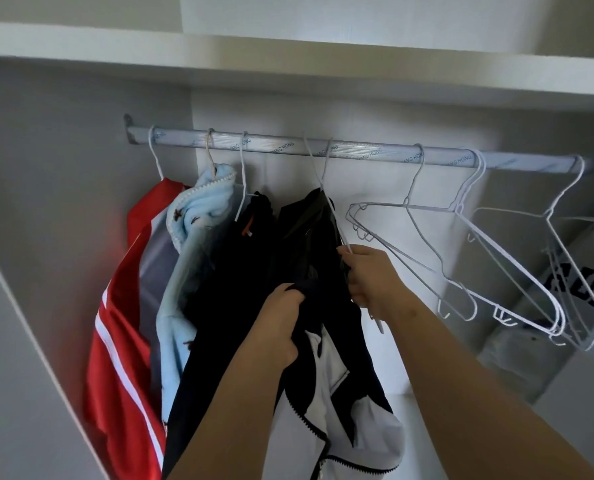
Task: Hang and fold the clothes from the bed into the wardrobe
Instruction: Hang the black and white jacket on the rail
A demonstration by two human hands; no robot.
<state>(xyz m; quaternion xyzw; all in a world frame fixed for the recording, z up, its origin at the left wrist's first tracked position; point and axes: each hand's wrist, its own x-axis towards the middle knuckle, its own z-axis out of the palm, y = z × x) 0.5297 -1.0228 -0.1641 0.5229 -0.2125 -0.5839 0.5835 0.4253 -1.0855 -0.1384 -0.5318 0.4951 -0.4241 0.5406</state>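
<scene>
Working the dark jacket point(309, 244) onto a white wire hanger point(379, 325) whose hook sits on the wardrobe rail point(357, 154), the left hand point(281, 327) grips bunched fabric and the right hand point(371, 278) pinches the hanger's arm; next, I judge, the shoulder must slide over that arm.

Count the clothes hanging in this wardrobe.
4, left to right: a red jacket, a light blue fleece, a black garment, and a dark jacket the left hand grips, its hanger in the right hand. Others may be hidden.

Wardrobe rail point(375, 154), wire hangers point(456, 209), hung clothes point(233, 271)
</scene>
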